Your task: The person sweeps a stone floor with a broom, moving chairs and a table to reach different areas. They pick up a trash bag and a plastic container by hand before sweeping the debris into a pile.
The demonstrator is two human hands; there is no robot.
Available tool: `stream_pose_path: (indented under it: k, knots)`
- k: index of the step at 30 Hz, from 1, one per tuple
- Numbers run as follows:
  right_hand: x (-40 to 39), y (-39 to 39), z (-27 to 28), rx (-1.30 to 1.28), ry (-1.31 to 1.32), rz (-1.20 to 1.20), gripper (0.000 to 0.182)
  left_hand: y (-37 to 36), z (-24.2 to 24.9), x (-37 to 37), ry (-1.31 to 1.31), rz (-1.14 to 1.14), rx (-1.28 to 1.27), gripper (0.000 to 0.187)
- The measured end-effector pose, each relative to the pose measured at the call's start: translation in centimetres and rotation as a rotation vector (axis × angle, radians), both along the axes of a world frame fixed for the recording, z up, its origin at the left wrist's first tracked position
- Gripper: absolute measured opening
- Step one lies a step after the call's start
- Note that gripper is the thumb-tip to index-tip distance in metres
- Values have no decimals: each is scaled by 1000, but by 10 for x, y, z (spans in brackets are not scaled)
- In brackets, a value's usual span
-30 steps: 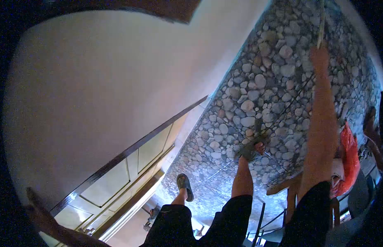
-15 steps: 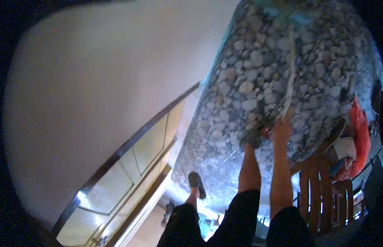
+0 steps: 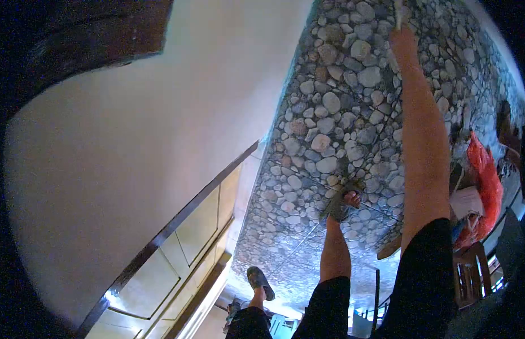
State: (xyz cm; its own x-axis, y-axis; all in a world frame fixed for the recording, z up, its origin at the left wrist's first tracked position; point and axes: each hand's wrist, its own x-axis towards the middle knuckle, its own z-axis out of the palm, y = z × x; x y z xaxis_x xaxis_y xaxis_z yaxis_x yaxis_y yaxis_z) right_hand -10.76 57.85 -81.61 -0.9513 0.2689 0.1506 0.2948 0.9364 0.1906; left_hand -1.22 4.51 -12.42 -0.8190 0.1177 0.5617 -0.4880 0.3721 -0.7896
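My right hand is stretched far out over the pebble-patterned floor, with the fingers closed around a thin pale stick that runs out of the top of the picture. Most of the stick is cut off, so I cannot tell what it is. The bare forearm leads back to a black sleeve. My left hand is out of sight. My two feet in grey sandals stand on the floor, one ahead of the other.
A white wall runs along the left, with cream panelled doors with a dark edge beside it. A red bag, paper and a wooden chair stand at the right.
My right arm has swung out again, from close to my forward foot to full stretch, with the stick in the hand. The view has tilted, and the left hand seen a second ago is gone.
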Motion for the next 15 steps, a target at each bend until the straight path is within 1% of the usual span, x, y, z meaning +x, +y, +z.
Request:
stream_pose_path:
  k: [1, 2, 3, 4, 5, 6, 7, 8, 9, 10, 11, 13, 14, 15]
  knots:
    - [-2, -4, -34, -190, 27, -34, 40, 2, -4, -3, -12, -11, -14, 115]
    - [9, -19, -29, -381, 38, -65, 41, 2, -6, -7, -40, -16, -30, 116]
    - [41, -45, -23, -440, 123, -121, 44, 4, -7, -10, -72, -15, -41, 117]
    - [80, -89, 37, -489, 225, -176, 49, 4, -9, -11, -88, -17, -42, 118]
    - [124, -115, 47, -577, 66, -163, 59, 6, -9, -11, -84, -16, -39, 119]
    - [158, -147, 79, -836, 40, -403, 62, 7, -9, -9, -70, -16, -34, 120]
    - [200, -175, 106, -981, -109, -501, 62, 10, -9, -10, -56, -21, -31, 121]
    - [240, -200, 132, -951, -263, -558, 59, 12, -7, -11, -50, -27, -31, 122]
    - [268, -223, 163, -936, -294, -582, 56, 15, -4, -12, -47, -31, -36, 123]
    - [310, -246, 180, -1056, -246, -633, 51, 19, 0, -12, -45, -35, -44, 124]
    - [339, -265, 200, -980, -392, -649, 48, 22, 3, -13, -50, -39, -51, 125]
    - [341, -271, 265, -1117, -560, -802, 44, 27, 9, -15, -60, -44, -63, 127]
    - [352, -270, 278, -1106, -553, -803, 44, 29, 12, -15, -59, -46, -65, 128]
    - [360, -268, 287, -1163, -460, -791, 44, 32, 15, -14, -52, -48, -66, 129]
